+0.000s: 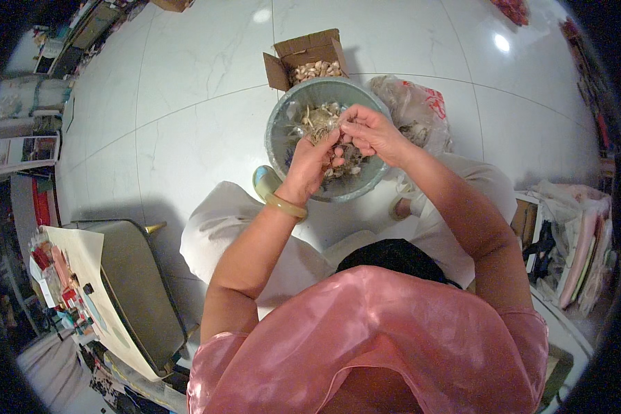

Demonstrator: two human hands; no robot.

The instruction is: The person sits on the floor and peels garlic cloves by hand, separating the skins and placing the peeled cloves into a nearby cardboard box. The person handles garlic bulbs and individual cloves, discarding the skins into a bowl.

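Observation:
Over a lined round basin (276,124), my left hand (313,163) and my right hand (371,133) meet at the fingertips. Something small with pale, root-like strands seems pinched between them, too small to name surely; the fingers partly hide it. Dry roots, stalks and papery skins (349,168) lie in the basin below. Right behind the basin stands an open cardboard box (308,47) holding many garlic cloves (316,71). A clear plastic bag with red print (429,101) leans at the basin's right, with greyish dry matter (415,133) in it.
My knees flank the basin, and a slipper (265,182) shows at its lower left. A padded grey-brown seat (142,295) stands at the left. Plastic-wrapped items (574,238) are stacked at the right. Pale tiles (202,139) cover the floor.

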